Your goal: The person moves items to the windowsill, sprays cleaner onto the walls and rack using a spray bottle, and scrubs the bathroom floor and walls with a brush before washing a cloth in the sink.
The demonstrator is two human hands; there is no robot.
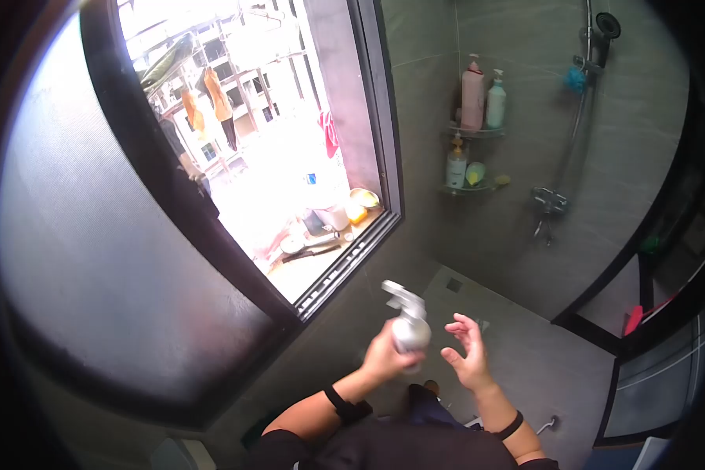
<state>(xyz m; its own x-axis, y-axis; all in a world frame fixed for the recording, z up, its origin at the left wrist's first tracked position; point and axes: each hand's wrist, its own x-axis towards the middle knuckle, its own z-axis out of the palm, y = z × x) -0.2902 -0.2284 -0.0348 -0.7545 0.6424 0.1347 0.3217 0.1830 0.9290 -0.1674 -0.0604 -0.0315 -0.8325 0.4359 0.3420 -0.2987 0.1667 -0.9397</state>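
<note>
My left hand (385, 354) is wrapped round a white pump bottle (412, 333), held up in front of my body. The bottle is slightly blurred, and its spout points to the upper left. Just to its right, my right hand (467, 352) is raised with fingers apart and slightly curled, touching nothing. A small gap separates it from the bottle. The bottle's label and lower part are mostly hidden by my left hand.
An open window (384, 227) is on the left, with several items on the ledge outside. Glass corner shelves (478, 133) hold a pink bottle (471, 98) and other bottles. A shower mixer (550, 200) and hand shower (607, 27) are on the right wall. A dark-framed glass door (595, 327) stands at right.
</note>
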